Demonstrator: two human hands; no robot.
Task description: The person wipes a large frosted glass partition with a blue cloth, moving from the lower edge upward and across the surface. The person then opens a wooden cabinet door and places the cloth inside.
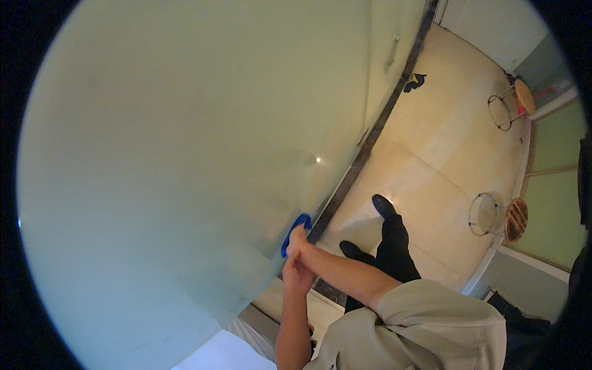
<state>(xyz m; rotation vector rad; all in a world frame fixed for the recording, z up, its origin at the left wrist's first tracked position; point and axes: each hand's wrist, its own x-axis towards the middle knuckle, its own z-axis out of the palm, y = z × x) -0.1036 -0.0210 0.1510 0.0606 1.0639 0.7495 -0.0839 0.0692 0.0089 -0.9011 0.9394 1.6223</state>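
A blue cloth (304, 219) lies against a large frosted glass panel (185, 138), close to its lower edge. My right hand (296, 240) holds the cloth flat on the glass, its fingers mostly hidden. Just below, my left hand (298, 276) touches the heel of my right hand near the wrist. The left fingers are partly hidden, so whether they grip anything is unclear. Both forearms reach out from beige short sleeves. A bright spot of light shows on the glass above the cloth.
A dark strip (344, 185) runs along the glass base beside the tiled floor (430, 152). Two round-topped stools (516, 220) stand at the right. A black and yellow object (415, 83) lies by the strip. A metal handle (393, 50) is on the glass.
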